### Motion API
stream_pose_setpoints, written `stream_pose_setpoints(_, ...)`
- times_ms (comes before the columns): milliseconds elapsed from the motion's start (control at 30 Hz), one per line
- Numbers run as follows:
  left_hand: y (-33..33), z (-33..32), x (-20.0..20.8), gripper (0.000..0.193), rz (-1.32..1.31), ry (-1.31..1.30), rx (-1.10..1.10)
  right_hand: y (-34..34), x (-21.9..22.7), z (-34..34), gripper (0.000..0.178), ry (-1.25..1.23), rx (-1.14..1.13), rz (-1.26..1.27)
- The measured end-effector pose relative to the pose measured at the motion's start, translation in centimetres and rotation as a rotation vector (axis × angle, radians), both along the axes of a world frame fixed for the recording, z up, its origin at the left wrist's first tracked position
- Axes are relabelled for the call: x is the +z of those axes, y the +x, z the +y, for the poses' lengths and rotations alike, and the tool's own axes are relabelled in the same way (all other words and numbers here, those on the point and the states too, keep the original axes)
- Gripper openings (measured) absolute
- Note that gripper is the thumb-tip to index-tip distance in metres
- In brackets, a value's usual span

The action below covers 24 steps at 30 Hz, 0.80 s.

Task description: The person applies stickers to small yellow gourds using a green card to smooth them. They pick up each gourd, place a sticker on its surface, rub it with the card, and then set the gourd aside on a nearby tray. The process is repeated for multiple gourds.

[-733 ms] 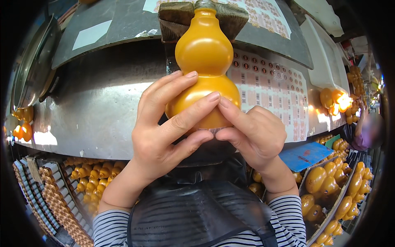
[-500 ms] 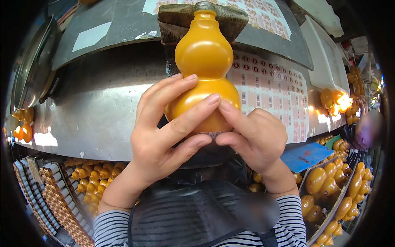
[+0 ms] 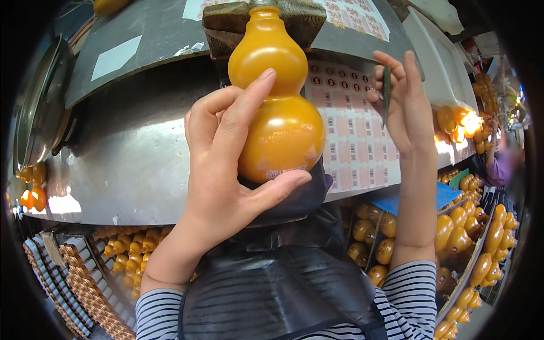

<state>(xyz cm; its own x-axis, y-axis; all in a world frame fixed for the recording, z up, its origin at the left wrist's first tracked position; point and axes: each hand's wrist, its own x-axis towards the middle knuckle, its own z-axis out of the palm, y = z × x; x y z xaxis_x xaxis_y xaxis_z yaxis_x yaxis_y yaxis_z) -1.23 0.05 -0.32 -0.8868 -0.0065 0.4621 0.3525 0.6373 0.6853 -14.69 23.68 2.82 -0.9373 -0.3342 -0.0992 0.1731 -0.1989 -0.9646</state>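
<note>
A glossy yellow gourd-shaped bottle [image 3: 283, 133] lies with its neck in the notch of a wooden block [image 3: 225, 28] and its base toward me. My left hand [image 3: 226, 147] grips its left side, with a finger near the waist and the thumb by the base. A pale, see-through label shows on the lower bulb near the base. My right hand [image 3: 409, 102] is raised off to the right, away from the bottle. Between its fingers is a slim dark pointed tool [image 3: 386, 96], tip down; its exact kind is unclear.
Printed label sheets [image 3: 354, 130] lie right of the bottle on the metal bench [image 3: 130, 164]. A white plastic tub [image 3: 439, 62] stands at far right. Crates of yellow gourds [image 3: 453, 232] sit below the bench on both sides. A metal pan [image 3: 42, 107] leans at far left.
My right hand has left the bottle's base, moved up and right, and now shows a slim dark tool. The left hand stays on the bottle, its thumb nearer the base. The view has shifted slightly.
</note>
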Motion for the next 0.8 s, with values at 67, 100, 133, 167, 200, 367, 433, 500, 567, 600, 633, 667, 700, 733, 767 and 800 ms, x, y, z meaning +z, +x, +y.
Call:
stream_pose_setpoints(67, -0.2, 0.0, -0.5, 0.094, 0.015, 0.020, 0.014, 1.8, 1.3, -1.8, 0.035, 0.179, -0.068, 0.214)
stream_pose_setpoints(100, -0.1, 0.0, -0.8, 0.097, 0.019, 0.034, 0.027, 3.4, 2.5, -2.9, 0.045, 0.305, -0.001, 0.310)
stream_pose_setpoints(133, -0.1, 0.0, -0.9, 0.100, 0.029, 0.045, 0.030, 4.8, 3.8, -3.7, 0.044, 0.424, 0.081, 0.455)
stream_pose_setpoints(167, -0.1, 0.1, -1.0, 0.103, 0.032, 0.060, 0.036, 5.1, 3.9, -4.1, 0.041, 0.506, 0.162, 0.610)
stream_pose_setpoints(200, -0.2, 0.2, -1.1, 0.106, 0.037, 0.074, 0.042, 5.2, 4.1, -4.5, 0.038, 0.577, 0.230, 0.776)
stream_pose_setpoints(367, -0.1, 0.4, -1.3, 0.117, 0.021, 0.066, 0.036, 4.7, 3.8, -7.1, 0.032, 0.710, 0.242, 1.077)
stream_pose_setpoints(433, -0.1, 0.3, -1.4, 0.120, 0.025, 0.053, 0.040, 3.9, 3.4, -7.9, 0.030, 0.720, 0.196, 1.097)
stream_pose_setpoints(500, -0.1, 0.1, -1.4, 0.118, 0.036, 0.040, 0.031, 3.8, 2.7, -7.9, 0.029, 0.715, 0.137, 1.147)
stream_pose_setpoints(567, -0.1, -0.8, -1.2, 0.113, 0.039, 0.073, -0.035, 4.6, 2.5, -7.5, 0.029, 0.780, 0.103, 1.218)
stream_pose_setpoints(600, 0.1, -1.3, -1.3, 0.111, 0.038, 0.092, -0.062, 5.2, 2.5, -6.9, 0.027, 0.789, 0.110, 1.259)
stream_pose_setpoints(633, 0.3, -1.7, -1.9, 0.108, -0.011, 0.152, -0.083, 6.3, 2.3, -6.1, 0.025, 0.804, 0.146, 1.330)
stream_pose_setpoints(667, 0.5, -1.6, -1.9, 0.105, -0.072, 0.247, -0.098, 7.5, 2.1, -5.3, 0.023, 0.809, 0.195, 1.402)
stream_pose_setpoints(700, 0.5, -1.4, -1.9, 0.104, -0.130, 0.348, -0.123, 8.8, 1.7, -4.5, 0.021, 0.821, 0.235, 1.476)
stream_pose_setpoints(733, 0.5, -1.2, -1.6, 0.100, -0.150, 0.403, -0.132, 10.1, 1.0, -4.1, 0.019, 0.818, 0.263, 1.532)
stream_pose_setpoints(767, 0.6, -1.1, -1.3, 0.096, -0.171, 0.458, -0.137, 11.2, 0.2, -3.9, 0.018, 0.799, 0.266, 1.576)
stream_pose_setpoints(800, 0.5, -1.0, -1.5, 0.090, -0.146, 0.488, -0.144, 11.6, -0.7, -4.1, 0.010, 0.765, 0.223, 1.625)
